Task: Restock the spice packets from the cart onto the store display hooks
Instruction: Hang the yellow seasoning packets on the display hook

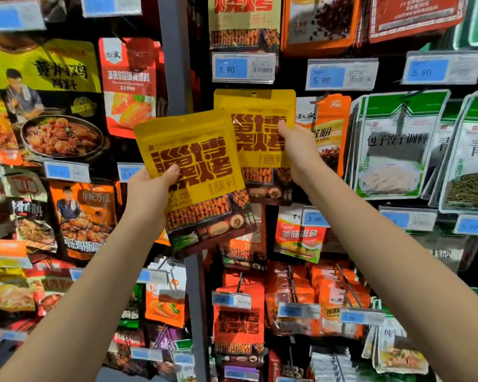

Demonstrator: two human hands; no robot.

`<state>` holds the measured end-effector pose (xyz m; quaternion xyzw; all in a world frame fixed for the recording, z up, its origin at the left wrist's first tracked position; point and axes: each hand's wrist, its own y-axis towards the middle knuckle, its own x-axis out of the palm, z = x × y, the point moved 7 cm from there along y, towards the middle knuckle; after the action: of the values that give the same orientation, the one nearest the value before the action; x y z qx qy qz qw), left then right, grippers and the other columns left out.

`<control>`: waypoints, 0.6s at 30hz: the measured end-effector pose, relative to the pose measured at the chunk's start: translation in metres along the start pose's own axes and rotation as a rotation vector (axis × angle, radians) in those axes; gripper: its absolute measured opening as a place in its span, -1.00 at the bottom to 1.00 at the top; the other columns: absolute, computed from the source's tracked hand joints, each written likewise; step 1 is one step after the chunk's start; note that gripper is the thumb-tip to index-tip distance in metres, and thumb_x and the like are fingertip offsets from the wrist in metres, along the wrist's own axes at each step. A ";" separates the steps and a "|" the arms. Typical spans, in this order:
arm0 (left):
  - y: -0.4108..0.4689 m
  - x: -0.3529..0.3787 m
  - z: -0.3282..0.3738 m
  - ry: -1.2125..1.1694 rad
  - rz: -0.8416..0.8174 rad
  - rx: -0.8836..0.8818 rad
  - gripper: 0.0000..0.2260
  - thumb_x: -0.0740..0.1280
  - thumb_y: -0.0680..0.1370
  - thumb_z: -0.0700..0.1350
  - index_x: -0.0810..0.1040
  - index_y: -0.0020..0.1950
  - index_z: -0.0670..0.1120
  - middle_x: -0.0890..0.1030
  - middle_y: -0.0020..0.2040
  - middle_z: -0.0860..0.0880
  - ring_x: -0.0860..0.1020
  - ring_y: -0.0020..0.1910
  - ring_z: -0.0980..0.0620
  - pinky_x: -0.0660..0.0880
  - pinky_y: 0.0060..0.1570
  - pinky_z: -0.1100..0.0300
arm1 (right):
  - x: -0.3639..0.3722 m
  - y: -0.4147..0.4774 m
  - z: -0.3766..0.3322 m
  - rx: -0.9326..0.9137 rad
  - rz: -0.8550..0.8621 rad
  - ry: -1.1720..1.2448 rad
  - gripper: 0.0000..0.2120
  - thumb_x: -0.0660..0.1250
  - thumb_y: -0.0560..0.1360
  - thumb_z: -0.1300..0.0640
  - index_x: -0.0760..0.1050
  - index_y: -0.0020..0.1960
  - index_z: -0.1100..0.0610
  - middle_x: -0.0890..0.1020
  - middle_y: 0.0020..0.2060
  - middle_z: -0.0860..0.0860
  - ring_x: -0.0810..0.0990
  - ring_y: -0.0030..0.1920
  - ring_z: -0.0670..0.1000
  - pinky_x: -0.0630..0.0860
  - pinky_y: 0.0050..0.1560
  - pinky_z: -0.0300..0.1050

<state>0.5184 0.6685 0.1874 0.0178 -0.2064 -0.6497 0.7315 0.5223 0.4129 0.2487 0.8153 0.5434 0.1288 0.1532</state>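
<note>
My left hand [149, 191] grips a yellow spice packet [199, 172] by its left edge, thumb on the front, and holds it tilted in front of the display's grey upright. My right hand [298, 150] pinches a second, identical yellow packet [257, 125] by its right edge. That packet is upright against the display, its top hole level with a hook below the 3.90 price tag [243, 68]. The hook itself is hidden behind the packet. The left packet overlaps the lower left of the right one.
A grey upright post [177, 64] divides the display. Rows of hanging packets surround both hands: orange pepper packets [331, 125] just right of my right hand, green-and-white pouches [398, 144] farther right, red and orange packets [238, 318] below. Price tags jut out on hook ends.
</note>
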 end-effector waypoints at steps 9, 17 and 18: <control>-0.002 0.001 0.011 0.026 -0.025 0.034 -0.91 0.29 0.61 -0.16 0.52 -0.03 0.03 0.64 -0.11 0.03 0.62 -0.14 0.06 0.50 -0.24 0.14 | 0.005 0.021 -0.006 -0.022 0.112 -0.034 -0.70 0.21 0.57 0.16 0.27 -0.33 0.08 0.42 -0.25 0.29 0.41 -0.21 0.08 0.39 -0.16 0.09; -0.003 0.003 0.013 0.038 -0.033 0.033 -0.92 0.29 0.60 -0.16 0.53 -0.03 0.03 0.65 -0.09 0.01 0.63 -0.11 0.03 0.51 -0.20 0.10 | 0.010 0.031 -0.008 -0.046 0.110 -0.062 -0.62 0.20 0.57 0.22 0.17 -0.38 0.05 0.30 -0.43 0.03 0.28 -0.41 -0.02 0.22 -0.33 -0.15; -0.003 0.003 0.013 0.042 -0.036 0.038 -0.91 0.29 0.60 -0.16 0.53 -0.03 0.03 0.65 -0.09 0.01 0.63 -0.11 0.03 0.52 -0.19 0.09 | 0.008 0.031 -0.007 -0.055 0.118 -0.069 -0.61 0.20 0.56 0.23 0.18 -0.39 0.05 0.29 -0.44 0.02 0.27 -0.41 -0.02 0.21 -0.34 -0.15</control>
<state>0.5112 0.6685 0.1994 0.0489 -0.2028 -0.6580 0.7235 0.5490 0.4096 0.2674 0.8453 0.4850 0.1246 0.1863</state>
